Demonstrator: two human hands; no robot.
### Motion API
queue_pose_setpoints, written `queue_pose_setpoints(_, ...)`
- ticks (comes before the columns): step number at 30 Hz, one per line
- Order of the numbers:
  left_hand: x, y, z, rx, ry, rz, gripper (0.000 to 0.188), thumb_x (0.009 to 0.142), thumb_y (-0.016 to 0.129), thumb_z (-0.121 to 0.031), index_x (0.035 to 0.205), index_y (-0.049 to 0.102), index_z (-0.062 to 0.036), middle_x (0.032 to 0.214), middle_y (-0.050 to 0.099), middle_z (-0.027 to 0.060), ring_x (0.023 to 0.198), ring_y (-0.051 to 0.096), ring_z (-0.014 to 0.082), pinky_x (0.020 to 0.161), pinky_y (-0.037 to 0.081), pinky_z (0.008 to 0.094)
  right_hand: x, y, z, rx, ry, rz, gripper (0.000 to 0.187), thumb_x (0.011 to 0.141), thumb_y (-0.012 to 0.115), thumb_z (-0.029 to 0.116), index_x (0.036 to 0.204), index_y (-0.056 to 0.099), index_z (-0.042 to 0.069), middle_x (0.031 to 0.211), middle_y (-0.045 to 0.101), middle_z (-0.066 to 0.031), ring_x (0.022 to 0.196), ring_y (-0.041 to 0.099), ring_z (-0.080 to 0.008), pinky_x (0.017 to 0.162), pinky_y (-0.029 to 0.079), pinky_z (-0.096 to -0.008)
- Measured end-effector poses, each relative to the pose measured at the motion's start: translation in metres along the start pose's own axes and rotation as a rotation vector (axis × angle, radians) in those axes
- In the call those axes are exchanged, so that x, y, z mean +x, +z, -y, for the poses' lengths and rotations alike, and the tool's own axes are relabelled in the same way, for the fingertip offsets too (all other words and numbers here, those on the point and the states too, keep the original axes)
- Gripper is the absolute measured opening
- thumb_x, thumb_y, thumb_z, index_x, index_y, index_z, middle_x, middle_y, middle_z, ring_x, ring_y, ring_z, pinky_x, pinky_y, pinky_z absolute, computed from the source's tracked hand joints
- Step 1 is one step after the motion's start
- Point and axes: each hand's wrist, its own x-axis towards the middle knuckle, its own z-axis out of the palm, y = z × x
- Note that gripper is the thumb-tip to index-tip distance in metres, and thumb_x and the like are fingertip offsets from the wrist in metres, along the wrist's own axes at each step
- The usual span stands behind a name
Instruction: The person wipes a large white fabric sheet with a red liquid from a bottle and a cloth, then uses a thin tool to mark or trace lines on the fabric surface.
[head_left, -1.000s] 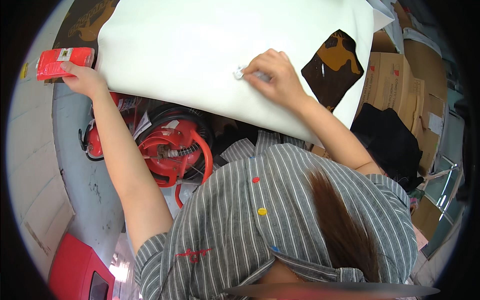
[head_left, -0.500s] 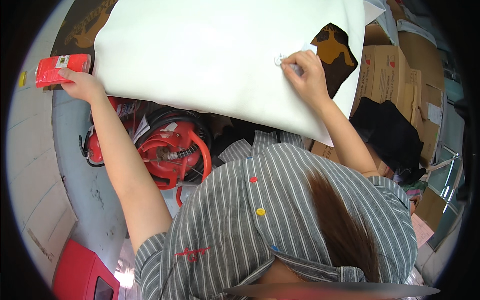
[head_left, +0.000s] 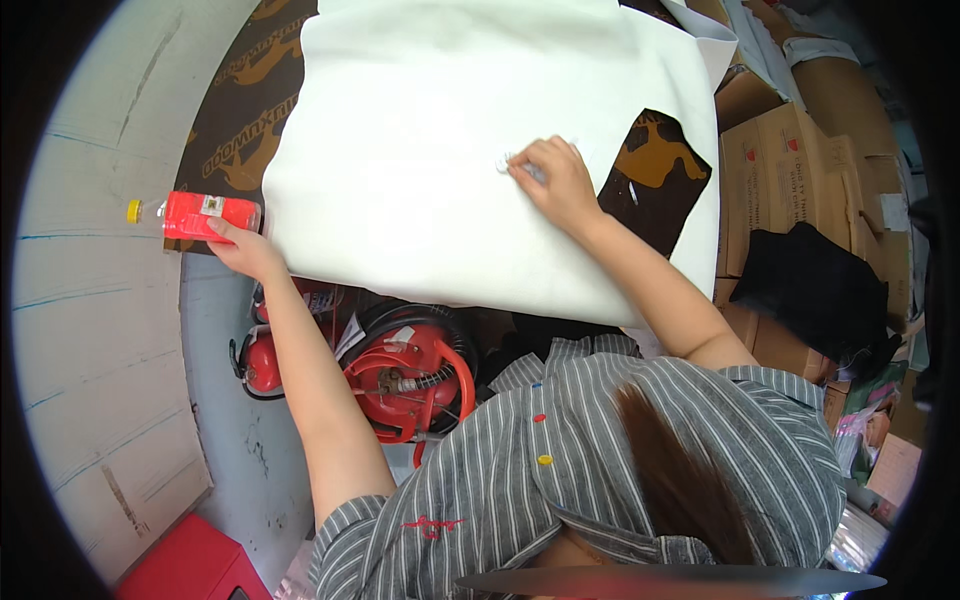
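A clear plastic bottle with a yellow cap and red wrapping (head_left: 190,216) lies nearly level at the left edge of a large white leather-like sheet (head_left: 430,215), its cap pointing left. The left hand (head_left: 243,250) grips its base end; the wrapping hides whatever is inside. The right hand (head_left: 553,183) pinches a small white crumpled wad (head_left: 504,164) with its fingertips drawn together over the sheet; whether the wad touches it, I cannot tell.

On the right stand brown cardboard boxes (head_left: 768,175), contents out of sight, with a black cloth (head_left: 815,290) draped against them. Under the sheet's near edge sits a red rounded metal apparatus with black hose (head_left: 408,365), crowding the space before the person; a small red metal cylinder (head_left: 262,362) is beside it.
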Motion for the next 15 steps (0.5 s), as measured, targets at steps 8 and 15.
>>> queue_pose_setpoints(8, -0.006, -0.002, -0.005, -0.081, -0.133, 0.022, 0.065, 0.106, 0.049, -0.049, 0.139, 0.046, 0.0073, 0.13, 0.059, 0.0243, 0.107, 0.067, 0.0303, 0.085, 0.06, 0.037, -0.033, -0.033, -0.005, -0.032, -0.046, 0.06, 0.005, 0.086, 0.074, 0.015, 0.088, 0.074, 0.01, 0.087, 0.069, -0.0004, 0.091, 0.058, -0.0214, 0.085, 0.042, -0.0369)
queue_pose_setpoints(15, 0.003, -0.004, -0.026, -0.212, -0.203, 0.199, 0.061, 0.106, 0.048, -0.053, 0.136, 0.049, 0.0003, 0.125, 0.062, 0.0156, 0.107, 0.066, 0.0218, 0.091, 0.057, 0.0353, 0.087, 0.037, -0.028, 0.004, -0.021, -0.126, 0.006, 0.088, 0.072, 0.014, 0.09, 0.074, 0.008, 0.093, 0.072, -0.0029, 0.095, 0.06, -0.0241, 0.087, 0.043, -0.039)
